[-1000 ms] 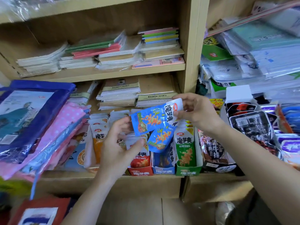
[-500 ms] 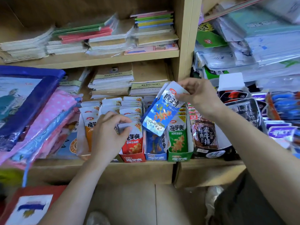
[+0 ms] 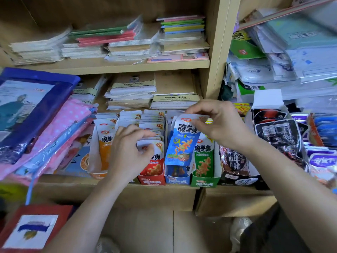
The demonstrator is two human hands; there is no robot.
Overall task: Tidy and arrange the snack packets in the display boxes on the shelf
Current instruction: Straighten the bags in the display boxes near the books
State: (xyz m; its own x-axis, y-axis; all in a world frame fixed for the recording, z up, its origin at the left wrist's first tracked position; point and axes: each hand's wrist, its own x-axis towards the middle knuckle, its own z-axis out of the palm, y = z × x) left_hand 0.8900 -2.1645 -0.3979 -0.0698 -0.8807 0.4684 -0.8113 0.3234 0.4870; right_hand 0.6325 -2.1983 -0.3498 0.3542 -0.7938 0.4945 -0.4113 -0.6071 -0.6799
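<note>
Nearest the camera runs the front edge of the wooden shelf, and on it stand three narrow display boxes side by side: a red box, a blue box and a green box. The left hand is clenched on the red packets in the red box, fingers curled over their white tops and thumb against the front one. The right hand pinches the white top edge of a blue snack packet between thumb and fingertips. The packet hangs upright, print facing out, with its lower end at the mouth of the blue box (another blue packet lies crumpled inside, below it). Its right edge overlaps the green packets. Left of the red box stand orange packets, and right of the green box dark packets. Behind the boxes lie stacks of brown exercise books, and on the board above, coloured notebooks.
</note>
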